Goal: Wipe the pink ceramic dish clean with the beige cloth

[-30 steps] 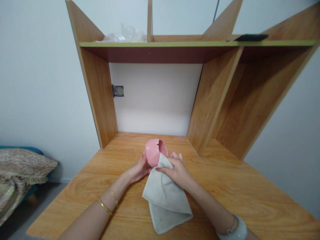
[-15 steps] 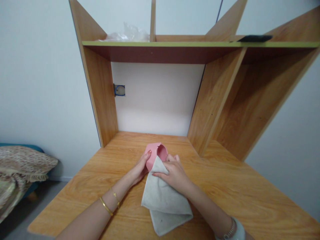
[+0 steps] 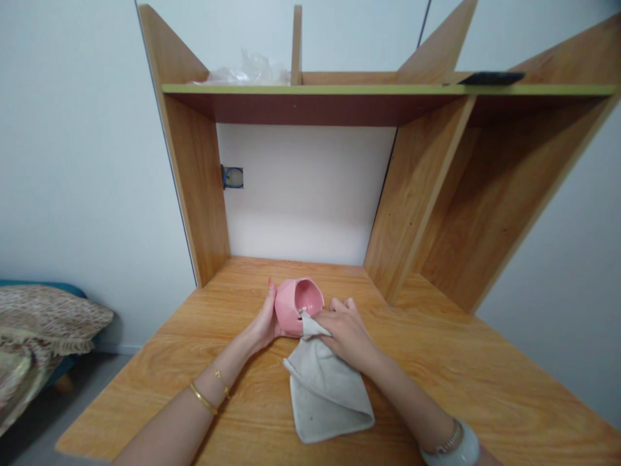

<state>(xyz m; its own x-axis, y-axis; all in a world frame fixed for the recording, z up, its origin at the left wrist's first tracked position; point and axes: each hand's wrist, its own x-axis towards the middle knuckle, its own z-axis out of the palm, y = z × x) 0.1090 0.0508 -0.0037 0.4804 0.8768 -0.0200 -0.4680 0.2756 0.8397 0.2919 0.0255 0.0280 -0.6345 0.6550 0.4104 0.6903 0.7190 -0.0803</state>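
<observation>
My left hand (image 3: pixel 264 320) cups a small pink bowl (image 3: pixel 294 305) from its left side, thumb up along the rim, with the bowl tilted so its opening faces away and to the right. My right hand (image 3: pixel 347 333) is closed on a grey cloth (image 3: pixel 327 391) and presses a bunched corner of it against the bowl's lower right side. The rest of the cloth trails toward me over the wooden desk (image 3: pixel 460 369). Gold bangles sit on my left wrist, and a white bangle with a watch on my right.
The desk has a wooden hutch with a green-edged shelf (image 3: pixel 388 89) overhead and an upright divider (image 3: pixel 412 194) on the right. Crumpled clear plastic (image 3: pixel 242 70) and a dark flat object (image 3: pixel 490 78) lie on the shelf. A patterned blanket (image 3: pixel 39 323) lies at the far left.
The bowl has been turned in my left hand, so its opening now shows more. My right hand has slid the cloth from the bowl's top down to its lower right side.
</observation>
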